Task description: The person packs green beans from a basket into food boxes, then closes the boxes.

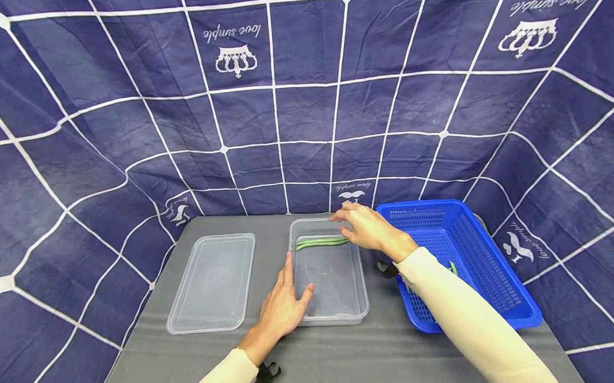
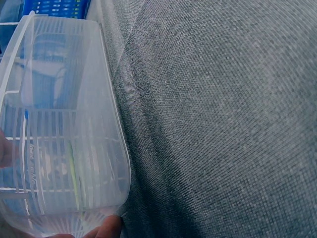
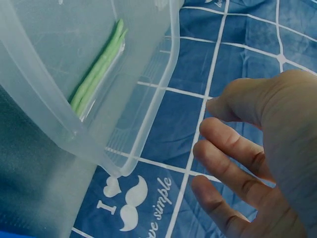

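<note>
Two green beans [image 1: 322,243] lie side by side along the far end of a clear plastic container [image 1: 333,317]. My left hand [image 1: 283,304] rests against the container's left wall, its fingers straight along the outside and its thumb over the rim. In the left wrist view, fingertips [image 2: 110,227] touch the lower wall. Above the container's far right corner is my right hand [image 1: 362,226], fingers loosely bent with nothing between them. The right wrist view shows this hand apart from the rim, with the green beans [image 3: 99,72] inside the container.
A blue plastic basket [image 1: 531,313] stands to the right, with a green bean [image 1: 452,268] showing beside my right sleeve; the arm hides part of it. A clear lid [image 1: 213,281] lies flat on the left. Dark blue checked cloth [image 1: 304,117] hangs behind the grey tabletop [image 1: 340,361].
</note>
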The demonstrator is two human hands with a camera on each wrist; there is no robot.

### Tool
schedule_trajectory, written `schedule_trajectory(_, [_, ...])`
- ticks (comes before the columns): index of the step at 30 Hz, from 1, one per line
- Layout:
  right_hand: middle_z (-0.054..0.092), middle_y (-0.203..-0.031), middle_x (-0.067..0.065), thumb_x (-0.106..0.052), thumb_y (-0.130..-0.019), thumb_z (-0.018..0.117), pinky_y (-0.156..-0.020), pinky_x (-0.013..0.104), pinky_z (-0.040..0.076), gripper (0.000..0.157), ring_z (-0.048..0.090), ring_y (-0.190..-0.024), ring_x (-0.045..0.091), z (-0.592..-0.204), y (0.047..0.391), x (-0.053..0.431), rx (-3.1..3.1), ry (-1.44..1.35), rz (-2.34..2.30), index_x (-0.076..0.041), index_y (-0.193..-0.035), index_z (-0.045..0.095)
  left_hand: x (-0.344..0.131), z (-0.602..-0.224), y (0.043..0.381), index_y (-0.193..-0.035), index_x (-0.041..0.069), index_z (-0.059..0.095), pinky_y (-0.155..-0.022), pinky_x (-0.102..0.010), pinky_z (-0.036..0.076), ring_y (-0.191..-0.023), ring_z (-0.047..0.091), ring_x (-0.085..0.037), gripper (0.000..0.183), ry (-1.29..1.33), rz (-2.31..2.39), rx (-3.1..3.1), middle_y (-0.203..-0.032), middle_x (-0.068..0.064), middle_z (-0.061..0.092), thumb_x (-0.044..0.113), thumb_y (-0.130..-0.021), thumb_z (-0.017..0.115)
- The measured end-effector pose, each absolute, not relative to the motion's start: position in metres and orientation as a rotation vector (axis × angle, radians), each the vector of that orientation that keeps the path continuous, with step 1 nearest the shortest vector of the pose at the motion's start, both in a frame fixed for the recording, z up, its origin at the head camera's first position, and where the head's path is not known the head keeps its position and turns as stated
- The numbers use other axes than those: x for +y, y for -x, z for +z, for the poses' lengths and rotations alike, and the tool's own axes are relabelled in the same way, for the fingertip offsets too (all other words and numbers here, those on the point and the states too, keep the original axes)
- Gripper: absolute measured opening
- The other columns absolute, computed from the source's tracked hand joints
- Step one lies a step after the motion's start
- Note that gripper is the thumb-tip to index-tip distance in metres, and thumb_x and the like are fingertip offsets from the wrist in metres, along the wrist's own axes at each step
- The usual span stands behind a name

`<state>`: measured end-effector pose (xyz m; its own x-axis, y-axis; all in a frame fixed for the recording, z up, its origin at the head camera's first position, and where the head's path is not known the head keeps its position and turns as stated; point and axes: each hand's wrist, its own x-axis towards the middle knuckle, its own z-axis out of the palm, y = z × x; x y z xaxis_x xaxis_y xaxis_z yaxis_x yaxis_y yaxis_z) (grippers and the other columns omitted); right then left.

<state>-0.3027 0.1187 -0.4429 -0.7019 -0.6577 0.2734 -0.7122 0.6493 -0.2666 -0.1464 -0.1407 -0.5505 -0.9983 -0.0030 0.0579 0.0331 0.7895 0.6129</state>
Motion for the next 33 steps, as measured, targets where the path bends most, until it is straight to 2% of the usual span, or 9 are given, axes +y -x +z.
schedule_trajectory(2, [0.078, -0.120, 0.008, -0.008, -0.105, 0.079, -0.100, 0.056, 0.067, 0.033, 0.079, -0.115, 0.033, -0.444, 0.302, 0.123, -2.688, -1.156, 0.555, -0.016, -0.136, 0.087, -0.141, -0.550, 0.146, -0.189, 0.019, 0.012, -0.102, -0.070, 0.063, -0.137, 0.075, -0.054, 0.104, 0.023, -1.005, -2.916, -0.177, -0.020, 0.055, 0.049, -0.110, 0.073])
schedule_trajectory(3, [0.079, -0.121, 0.005, -0.015, -0.109, 0.077, -0.101, 0.052, 0.067, 0.031, 0.079, -0.116, 0.028, -0.457, 0.313, 0.129, -2.649, -1.189, 0.589, -0.019, -0.138, 0.086, -0.141, -0.550, 0.146, -0.189, 0.018, 0.012, -0.102, -0.070, 0.063, -0.138, 0.074, -0.054, 0.104, 0.022, -1.007, -2.915, -0.177, -0.020, 0.055, 0.049, -0.110, 0.073])
schedule_trajectory(6, [0.080, -0.120, 0.004, -0.017, -0.109, 0.076, -0.096, 0.052, 0.067, 0.030, 0.078, -0.113, 0.027, -0.460, 0.311, 0.136, -2.602, -1.191, 0.595, -0.022, -0.136, 0.087, -0.140, -0.551, 0.146, -0.189, 0.018, 0.013, -0.101, -0.070, 0.063, -0.137, 0.074, -0.054, 0.104, 0.026, -1.008, -2.911, -0.177, -0.020, 0.055, 0.049, -0.110, 0.073])
schedule_trajectory(9, [0.081, -0.117, 0.004, -0.014, -0.108, 0.076, -0.089, 0.049, 0.066, 0.029, 0.076, -0.104, 0.024, -0.459, 0.306, 0.141, -2.583, -1.171, 0.589, -0.019, -0.134, 0.087, -0.140, -0.551, 0.146, -0.189, 0.017, 0.013, -0.100, -0.069, 0.064, -0.136, 0.075, -0.054, 0.104, 0.033, -1.001, -2.908, -0.176, -0.020, 0.056, 0.049, -0.110, 0.073])
schedule_trajectory(10, [0.081, -0.116, 0.008, -0.007, -0.104, 0.078, -0.087, 0.053, 0.066, 0.030, 0.076, -0.102, 0.028, -0.446, 0.293, 0.139, -2.607, -1.139, 0.558, -0.015, -0.132, 0.087, -0.140, -0.552, 0.146, -0.189, 0.017, 0.014, -0.099, -0.069, 0.064, -0.135, 0.075, -0.054, 0.104, 0.034, -0.999, -2.906, -0.176, -0.020, 0.056, 0.048, -0.110, 0.073])
schedule_trajectory(13, [0.081, -0.116, 0.009, -0.005, -0.103, 0.079, -0.087, 0.052, 0.066, 0.031, 0.076, -0.102, 0.027, -0.441, 0.286, 0.143, -2.635, -1.099, 0.513, -0.012, -0.133, 0.087, -0.140, -0.552, 0.145, -0.189, 0.016, 0.014, -0.098, -0.069, 0.064, -0.133, 0.076, -0.054, 0.104, 0.036, -0.995, -2.903, -0.174, -0.021, 0.057, 0.048, -0.110, 0.073])
schedule_trajectory(19, [0.080, -0.120, 0.009, -0.006, -0.104, 0.080, -0.088, 0.051, 0.067, 0.034, 0.076, -0.103, 0.027, -0.436, 0.278, 0.156, -2.697, -1.025, 0.474, -0.013, -0.136, 0.086, -0.141, -0.552, 0.146, -0.189, 0.017, 0.014, -0.098, -0.069, 0.064, -0.129, 0.077, -0.055, 0.104, 0.026, -0.988, -2.899, -0.174, -0.020, 0.058, 0.047, -0.110, 0.073])
schedule_trajectory(33, [0.081, -0.127, 0.014, -0.004, -0.103, 0.077, -0.097, 0.061, 0.065, 0.033, 0.080, -0.120, 0.038, -0.442, 0.275, 0.198, -2.720, -0.956, 0.469, -0.010, -0.134, 0.085, -0.141, -0.551, 0.146, -0.189, 0.017, 0.014, -0.098, -0.069, 0.064, -0.130, 0.077, -0.055, 0.103, 0.024, -0.999, -2.897, -0.174, -0.021, 0.058, 0.048, -0.110, 0.073])
